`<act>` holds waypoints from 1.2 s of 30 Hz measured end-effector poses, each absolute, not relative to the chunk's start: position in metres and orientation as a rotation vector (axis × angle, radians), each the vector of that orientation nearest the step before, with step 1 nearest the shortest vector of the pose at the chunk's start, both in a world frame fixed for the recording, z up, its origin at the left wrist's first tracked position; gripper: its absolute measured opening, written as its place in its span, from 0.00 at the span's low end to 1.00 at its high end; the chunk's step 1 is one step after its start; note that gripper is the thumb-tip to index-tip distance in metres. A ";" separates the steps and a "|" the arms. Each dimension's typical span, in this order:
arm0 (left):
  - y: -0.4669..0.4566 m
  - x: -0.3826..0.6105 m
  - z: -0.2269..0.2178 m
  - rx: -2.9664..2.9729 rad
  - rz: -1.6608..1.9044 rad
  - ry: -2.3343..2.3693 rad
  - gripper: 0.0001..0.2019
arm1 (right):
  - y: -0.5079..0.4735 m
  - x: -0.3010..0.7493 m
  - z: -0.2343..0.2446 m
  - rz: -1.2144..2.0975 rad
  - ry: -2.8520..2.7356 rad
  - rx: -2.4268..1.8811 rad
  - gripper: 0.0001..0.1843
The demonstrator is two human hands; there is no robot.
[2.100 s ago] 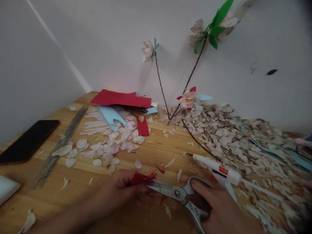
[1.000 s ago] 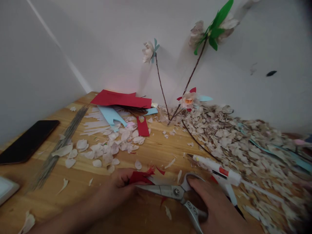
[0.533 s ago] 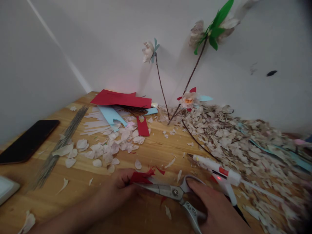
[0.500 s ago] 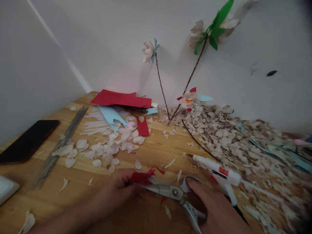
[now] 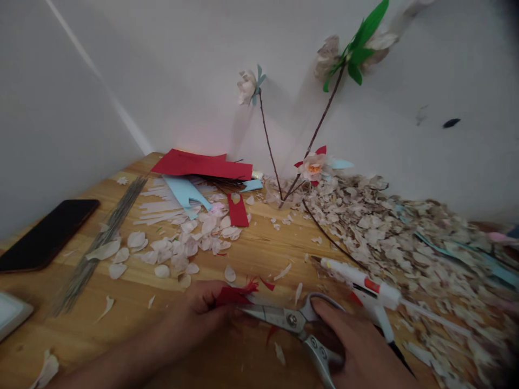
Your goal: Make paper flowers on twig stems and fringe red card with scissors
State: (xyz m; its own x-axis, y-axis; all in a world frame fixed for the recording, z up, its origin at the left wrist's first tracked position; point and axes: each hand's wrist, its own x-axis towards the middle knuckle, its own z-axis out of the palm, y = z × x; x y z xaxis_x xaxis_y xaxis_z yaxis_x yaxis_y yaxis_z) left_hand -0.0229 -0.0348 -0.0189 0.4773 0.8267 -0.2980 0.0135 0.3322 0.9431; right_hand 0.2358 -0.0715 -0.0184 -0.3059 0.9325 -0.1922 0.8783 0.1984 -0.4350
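My left hand (image 5: 194,319) pinches a small piece of red paper (image 5: 233,294) with a fringed edge, low over the wooden table (image 5: 259,251). My right hand (image 5: 357,348) has its fingers through the handles of steel scissors (image 5: 292,320). The blades point left and meet the red paper at its lower edge. Small red scraps lie on the wood beside the paper.
A white glue gun (image 5: 360,280) lies just right of the scissors. A big heap of pale petals (image 5: 405,243) covers the right side. Paper flowers on stems (image 5: 320,121) lean on the wall. Red sheets (image 5: 203,163), blue paper (image 5: 184,193), wires (image 5: 103,235) and a black phone (image 5: 44,235) lie left.
The scissor blades have worked along the red paper's edge, shifting a little left and back right. My left hand keeps its pinch on the paper.
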 end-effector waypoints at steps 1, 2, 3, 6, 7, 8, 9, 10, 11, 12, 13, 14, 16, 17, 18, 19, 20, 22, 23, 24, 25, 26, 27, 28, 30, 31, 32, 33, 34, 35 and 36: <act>-0.034 -0.023 -0.019 1.114 0.645 0.933 0.07 | -0.071 0.236 -0.019 0.726 -2.337 -1.783 0.09; -0.034 -0.023 -0.020 1.119 0.645 0.929 0.07 | -0.072 0.237 -0.019 0.722 -2.330 -1.791 0.09; -0.034 -0.024 -0.020 1.126 0.647 0.926 0.07 | -0.072 0.237 -0.020 0.717 -2.325 -1.796 0.09; -0.034 -0.024 -0.020 1.142 0.657 0.890 0.07 | -0.072 0.239 -0.022 0.701 -2.312 -1.793 0.09; -0.034 -0.024 -0.020 1.136 0.653 0.881 0.07 | -0.072 0.239 -0.022 0.701 -2.313 -1.787 0.09; -0.034 -0.024 -0.020 1.119 0.649 0.877 0.07 | -0.073 0.240 -0.023 0.697 -2.316 -1.781 0.09; -0.034 -0.025 -0.020 1.099 0.644 0.875 0.07 | -0.073 0.240 -0.023 0.688 -2.320 -1.778 0.10; -0.034 -0.025 -0.020 1.078 0.639 0.875 0.08 | -0.073 0.240 -0.022 0.676 -2.327 -1.777 0.10; -0.034 -0.025 -0.020 1.052 0.634 0.876 0.08 | -0.072 0.240 -0.022 0.666 -2.338 -1.776 0.10; -0.034 -0.025 -0.020 1.023 0.630 0.874 0.08 | -0.072 0.240 -0.022 0.653 -2.351 -1.777 0.10; -0.034 -0.025 -0.020 0.996 0.629 0.871 0.07 | -0.072 0.240 -0.021 0.642 -2.366 -1.781 0.09; -0.034 -0.025 -0.020 0.975 0.628 0.872 0.07 | -0.072 0.239 -0.020 0.630 -2.381 -1.784 0.09; -0.034 -0.026 -0.019 0.945 0.627 0.885 0.07 | -0.071 0.239 -0.018 0.606 -2.404 -1.779 0.07; -0.034 -0.026 -0.018 0.939 0.623 0.887 0.07 | -0.070 0.239 -0.017 0.595 -2.413 -1.770 0.07; -0.034 -0.026 -0.018 0.940 0.619 0.889 0.08 | -0.069 0.239 -0.016 0.587 -2.425 -1.758 0.07; -0.034 -0.026 -0.017 0.942 0.613 0.890 0.08 | -0.069 0.239 -0.015 0.586 -2.438 -1.746 0.08; -0.035 -0.025 -0.016 0.940 0.606 0.888 0.08 | -0.068 0.239 -0.014 0.590 -2.450 -1.734 0.09; -0.035 -0.025 -0.016 0.936 0.592 0.882 0.07 | -0.067 0.239 -0.012 0.588 -2.474 -1.702 0.10; -0.034 -0.025 -0.016 0.932 0.586 0.883 0.07 | -0.067 0.239 -0.011 0.579 -2.482 -1.686 0.10; -0.034 -0.025 -0.016 0.928 0.580 0.884 0.07 | -0.066 0.239 -0.011 0.564 -2.487 -1.671 0.10; -0.034 -0.025 -0.016 0.928 0.573 0.883 0.07 | -0.066 0.239 -0.011 0.554 -2.491 -1.655 0.10; -0.034 -0.025 -0.017 0.933 0.568 0.881 0.06 | -0.066 0.240 -0.012 0.542 -2.494 -1.644 0.10; -0.034 -0.024 -0.018 0.938 0.565 0.880 0.06 | -0.066 0.241 -0.012 0.542 -2.492 -1.639 0.10; -0.033 -0.024 -0.018 0.943 0.562 0.882 0.06 | -0.066 0.241 -0.013 0.551 -2.489 -1.634 0.10; -0.033 -0.024 -0.020 0.952 0.558 0.896 0.06 | -0.066 0.242 -0.015 0.538 -2.492 -1.626 0.11; -0.033 -0.024 -0.020 0.955 0.560 0.907 0.06 | -0.066 0.243 -0.015 0.529 -2.496 -1.635 0.12; -0.033 -0.024 -0.020 0.960 0.562 0.917 0.06 | -0.066 0.242 -0.015 0.523 -2.496 -1.658 0.12; -0.033 -0.024 -0.020 0.972 0.565 0.925 0.07 | -0.065 0.242 -0.015 0.520 -2.486 -1.688 0.13; -0.033 -0.025 -0.021 0.991 0.572 0.925 0.07 | -0.065 0.241 -0.014 0.524 -2.464 -1.726 0.13; -0.033 -0.025 -0.020 1.014 0.581 0.921 0.08 | -0.065 0.241 -0.013 0.546 -2.432 -1.765 0.12; -0.033 -0.025 -0.020 1.035 0.591 0.917 0.08 | -0.065 0.240 -0.012 0.573 -2.396 -1.799 0.13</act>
